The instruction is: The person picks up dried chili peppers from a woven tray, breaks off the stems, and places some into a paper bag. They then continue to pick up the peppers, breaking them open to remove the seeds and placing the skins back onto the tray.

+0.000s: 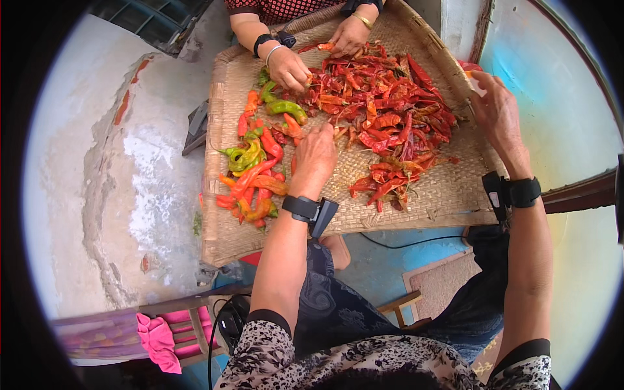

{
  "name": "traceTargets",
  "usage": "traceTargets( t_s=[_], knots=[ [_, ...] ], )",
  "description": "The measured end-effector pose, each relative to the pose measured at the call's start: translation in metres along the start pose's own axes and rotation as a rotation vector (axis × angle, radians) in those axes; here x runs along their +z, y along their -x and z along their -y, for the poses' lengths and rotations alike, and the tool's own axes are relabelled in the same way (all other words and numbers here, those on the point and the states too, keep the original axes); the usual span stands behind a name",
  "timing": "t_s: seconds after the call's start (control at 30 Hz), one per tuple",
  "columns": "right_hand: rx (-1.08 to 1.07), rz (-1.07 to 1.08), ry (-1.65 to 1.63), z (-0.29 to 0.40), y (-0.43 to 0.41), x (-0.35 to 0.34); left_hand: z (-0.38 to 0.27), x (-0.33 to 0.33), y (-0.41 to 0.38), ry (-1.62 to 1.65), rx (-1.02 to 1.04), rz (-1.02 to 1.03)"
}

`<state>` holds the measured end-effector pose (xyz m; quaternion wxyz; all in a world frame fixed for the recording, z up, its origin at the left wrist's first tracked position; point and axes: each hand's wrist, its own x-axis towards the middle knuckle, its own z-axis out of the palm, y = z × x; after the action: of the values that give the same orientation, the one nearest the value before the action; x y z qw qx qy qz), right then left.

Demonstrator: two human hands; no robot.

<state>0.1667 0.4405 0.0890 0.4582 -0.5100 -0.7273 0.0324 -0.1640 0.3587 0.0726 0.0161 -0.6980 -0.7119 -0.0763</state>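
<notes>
A large woven tray (341, 214) lies before me with chili peppers on it. My left hand (317, 152) reaches over its middle, back of the hand up, between two groups of peppers. Its fingertips are mostly hidden, and a small pale-orange pepper piece shows beside them. Left of it lie fresh-looking red, orange and green peppers (263, 146). To the right spreads a larger heap of wrinkled, dried red peppers (385, 97). My right hand (499, 114) is at the tray's right rim, fingers bent. Something orange shows at its fingertips; whether it is held is unclear.
Across the tray, a co-worker's two hands (288, 68) handle peppers at the far side. A cracked wall (161, 170) stands left, a glass pane (551, 97) right. A black cable (414, 245) runs below the tray. A pink cloth (157, 341) hangs on a wooden chair at lower left.
</notes>
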Motion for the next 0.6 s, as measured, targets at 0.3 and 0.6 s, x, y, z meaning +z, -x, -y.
traceTargets(
  t_s=[0.3,0.6],
  knots=[
    [-0.083,0.167,-0.035,0.034,0.016,0.013,-0.045,-0.018,0.02,0.638,0.433,-0.113],
    [-0.069,0.208,-0.088,0.038,0.018,0.003,0.062,-0.009,-0.006,-0.324,-0.141,-0.187]
  ],
)
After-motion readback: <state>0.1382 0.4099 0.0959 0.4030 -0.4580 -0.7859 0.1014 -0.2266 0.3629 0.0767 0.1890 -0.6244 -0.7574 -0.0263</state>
